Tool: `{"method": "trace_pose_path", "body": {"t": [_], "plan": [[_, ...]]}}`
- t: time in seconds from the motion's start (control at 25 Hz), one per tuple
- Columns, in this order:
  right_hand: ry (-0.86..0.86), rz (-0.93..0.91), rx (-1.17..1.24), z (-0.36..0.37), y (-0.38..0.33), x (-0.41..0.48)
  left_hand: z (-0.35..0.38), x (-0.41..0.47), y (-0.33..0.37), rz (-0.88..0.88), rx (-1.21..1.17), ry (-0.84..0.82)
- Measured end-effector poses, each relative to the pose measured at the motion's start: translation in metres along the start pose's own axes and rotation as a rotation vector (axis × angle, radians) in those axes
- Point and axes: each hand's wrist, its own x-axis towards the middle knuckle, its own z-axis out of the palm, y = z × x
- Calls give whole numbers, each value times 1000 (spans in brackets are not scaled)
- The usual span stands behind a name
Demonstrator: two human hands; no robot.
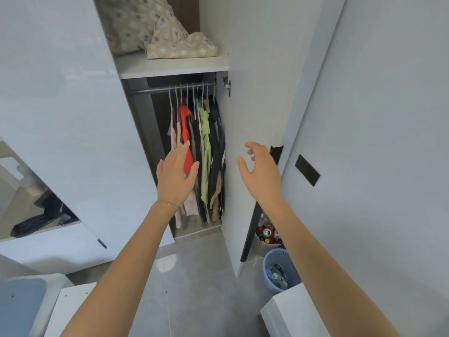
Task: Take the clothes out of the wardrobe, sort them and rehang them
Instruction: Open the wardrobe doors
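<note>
The wardrobe stands open, its right door point(255, 93) swung out toward me. Several garments hang on pale hangers from the metal rail point(155, 89), bunched at its right end: pink pieces point(173, 136), a red top point(185, 122), a light green shirt point(205, 142) and dark clothes point(217, 152). My left hand point(176, 176) reaches forward with straight fingers, in front of the pink and red garments, holding nothing. My right hand point(261, 169) hovers in front of the open door's inner face, fingers loosely spread, also holding nothing.
Patterned beige pillows point(160, 30) lie on the wardrobe's upper shelf point(170, 66). A blue waste basket point(279, 271) and a tub of bottles point(268, 233) stand on the floor behind the door. White furniture point(291, 312) sits at bottom right, a blue-topped surface point(21, 305) at bottom left.
</note>
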Motion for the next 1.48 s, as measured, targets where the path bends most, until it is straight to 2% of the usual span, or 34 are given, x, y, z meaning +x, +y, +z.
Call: {"method": "trace_pose_path", "body": {"t": [0.24,0.48,0.64,0.88,1.16,1.48], "plan": [[-228,-122,-26,99,-42,45,-27,24,-88,-130,78,40],[-248,-119,29,208,-77,102,-53,94,-186,-207,123,81],[-274,-48,55,261,-77,135,-48,153,-222,-198,116,124],[-359,-3,41,312,-49,186,-15,227,-232,-260,133,333],[-492,-65,59,355,-29,249,32,264,-242,-368,267,652],[-621,-67,101,370,-37,232,19,241,-236,-302,304,678]]}}
